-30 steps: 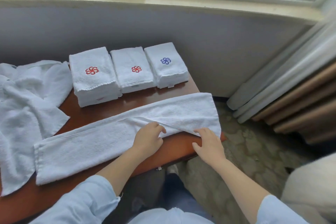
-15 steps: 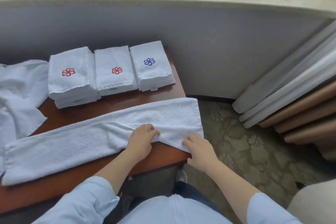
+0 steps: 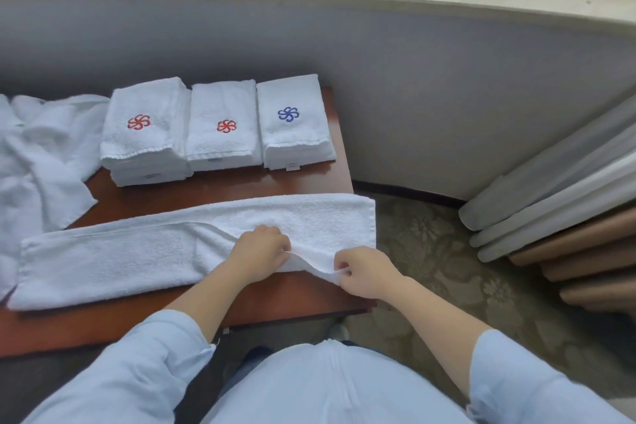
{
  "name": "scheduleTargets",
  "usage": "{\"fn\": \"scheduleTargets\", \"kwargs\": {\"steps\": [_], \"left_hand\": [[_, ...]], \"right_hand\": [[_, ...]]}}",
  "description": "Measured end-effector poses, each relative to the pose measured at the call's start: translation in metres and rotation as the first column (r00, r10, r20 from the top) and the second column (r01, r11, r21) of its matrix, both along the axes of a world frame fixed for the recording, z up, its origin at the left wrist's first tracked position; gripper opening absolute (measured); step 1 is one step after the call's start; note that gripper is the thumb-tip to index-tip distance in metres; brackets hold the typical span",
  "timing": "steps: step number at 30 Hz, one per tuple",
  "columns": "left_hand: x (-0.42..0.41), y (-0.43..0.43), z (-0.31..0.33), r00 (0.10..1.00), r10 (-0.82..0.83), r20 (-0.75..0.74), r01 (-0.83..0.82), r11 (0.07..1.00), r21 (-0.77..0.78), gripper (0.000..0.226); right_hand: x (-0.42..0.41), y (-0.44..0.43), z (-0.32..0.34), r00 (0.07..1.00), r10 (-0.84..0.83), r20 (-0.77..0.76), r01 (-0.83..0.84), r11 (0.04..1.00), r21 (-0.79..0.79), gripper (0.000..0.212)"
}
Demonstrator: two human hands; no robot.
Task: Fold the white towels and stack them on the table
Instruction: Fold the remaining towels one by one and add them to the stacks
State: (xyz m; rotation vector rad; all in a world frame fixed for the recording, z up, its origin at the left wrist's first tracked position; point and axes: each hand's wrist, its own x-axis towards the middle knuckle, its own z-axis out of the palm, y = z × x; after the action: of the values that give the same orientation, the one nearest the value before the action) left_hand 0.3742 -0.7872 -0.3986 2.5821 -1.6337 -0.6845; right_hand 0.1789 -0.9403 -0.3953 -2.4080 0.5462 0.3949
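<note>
Three folded piles, one long towel, one loose heap, two hands.

One tabletop [image 3: 206, 189] carries three piles of folded white towels: the left pile [image 3: 144, 148], the middle pile [image 3: 223, 148] and the right pile [image 3: 296, 144]. Three embroidered flowers show, two red ones, the first red flower [image 3: 139, 122] and the second red flower [image 3: 226, 126], and one blue flower [image 3: 288, 114]. One long towel [image 3: 120, 258] lies spread out. One crumpled heap [image 3: 38, 162] holds an uncountable number of towels. Two hands, the left hand [image 3: 261, 251] and the right hand [image 3: 364, 272], both pinch the long towel.

long towel [image 3: 137, 258] before 3 folded stacks [image 3: 223, 127], on table [image 3: 275, 299]
</note>
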Motion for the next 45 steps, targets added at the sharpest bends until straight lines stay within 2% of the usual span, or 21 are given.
{"fn": "scheduleTargets", "kwargs": {"steps": [2,5,8,11,14,18,22,24,27,32,37,45], "left_hand": [[0.007,-0.007,0.006,0.995,0.071,-0.076,-0.073,0.997,-0.023,0.018],[0.015,-0.023,0.014,0.985,0.147,-0.094,-0.156,0.983,-0.092,0.017],[0.020,-0.046,0.015,0.976,0.204,-0.077,-0.215,0.957,-0.197,0.014],[0.024,-0.065,0.010,0.972,0.234,0.014,-0.224,0.947,-0.232,0.013],[0.023,-0.069,-0.001,0.963,0.262,0.059,-0.240,0.938,-0.251,0.019],[0.015,-0.064,-0.008,0.978,0.205,0.030,-0.194,0.957,-0.214,0.014],[0.011,-0.052,-0.012,0.986,0.161,-0.037,-0.164,0.984,-0.075,0.030],[0.009,-0.045,-0.012,0.989,0.141,-0.042,-0.143,0.988,-0.053,0.041],[0.009,-0.033,-0.011,0.993,0.120,-0.002,-0.120,0.992,-0.037,0.050],[0.021,0.009,-0.011,0.981,0.192,0.007,-0.192,0.981,-0.028,0.054],[0.050,0.074,-0.013,0.951,0.308,0.013,-0.307,0.951,-0.029,0.057],[0.132,0.203,-0.013,0.931,0.361,0.059,-0.365,0.929,0.062,0.062]], "right_hand": [[0.010,-0.019,0.008,0.959,-0.280,0.037,0.274,0.955,0.118,0.013],[0.026,-0.051,0.023,0.850,-0.523,0.063,0.504,0.842,0.195,0.015],[0.037,-0.074,0.029,0.777,-0.622,0.098,0.596,0.777,0.206,0.017],[0.042,-0.083,0.026,0.760,-0.633,0.148,0.622,0.774,0.121,0.029],[0.042,-0.081,0.019,0.795,-0.571,0.204,0.577,0.816,0.032,0.045],[0.037,-0.068,0.010,0.906,-0.373,0.201,0.399,0.911,-0.104,0.040],[0.036,-0.051,-0.001,0.990,-0.137,0.012,0.137,0.982,-0.128,0.042],[0.040,-0.047,-0.005,0.996,-0.072,-0.052,0.062,0.982,-0.181,0.044],[0.050,-0.044,-0.005,0.995,-0.102,-0.002,0.098,0.966,-0.241,0.039],[0.077,-0.020,-0.004,0.995,-0.037,0.091,0.055,0.976,-0.213,0.045],[0.115,0.031,-0.008,0.993,0.077,0.086,-0.059,0.980,-0.190,0.051],[0.203,0.146,-0.008,0.985,0.140,0.105,-0.119,0.975,-0.188,0.057]]}}
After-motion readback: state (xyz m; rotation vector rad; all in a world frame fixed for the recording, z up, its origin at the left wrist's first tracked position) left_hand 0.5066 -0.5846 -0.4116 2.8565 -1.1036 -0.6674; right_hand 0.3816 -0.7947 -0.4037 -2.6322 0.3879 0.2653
